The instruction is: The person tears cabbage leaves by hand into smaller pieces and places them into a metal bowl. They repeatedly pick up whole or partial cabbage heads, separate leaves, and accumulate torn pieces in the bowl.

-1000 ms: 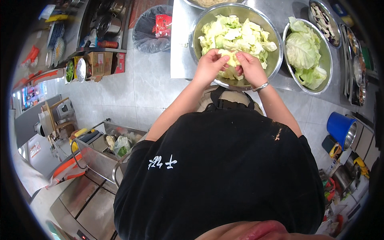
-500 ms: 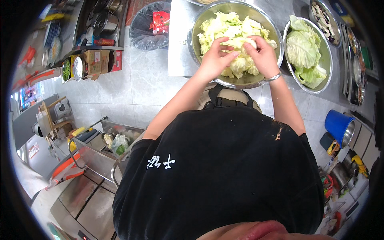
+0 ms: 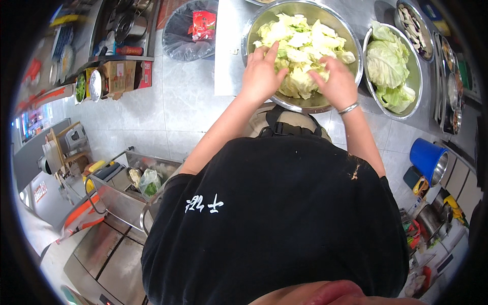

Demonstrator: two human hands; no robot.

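A large steel bowl (image 3: 354, 38) on the metal table holds a heap of torn pale green cabbage pieces (image 3: 300, 43). My left hand (image 3: 260, 73) rests at the bowl's left side, fingers spread and bent over the rim, thumb against the cabbage. On the right side of the heap is my right hand (image 3: 339, 85), its thumb and curled fingers apart and touching leaves, somewhat blurred. I see nothing held in either hand. Just right of this bowl stands an oval steel basin (image 3: 419, 94) with a whole cabbage (image 3: 387, 63) and loose leaves in it.
Beyond the basin are a bowl of sliced pale and dark pieces (image 3: 414, 30) and several trays. A bin lined with black plastic (image 3: 175, 40) stands left of the table (image 3: 229, 71). A steel cart (image 3: 119, 195) is at my left, a blue bucket (image 3: 426, 160) at my right.
My hands were close together over the heap, fingers around cabbage pieces. They have parted: the left moved left to the bowl's rim, the right slightly down, and the pieces lie in the bowl.
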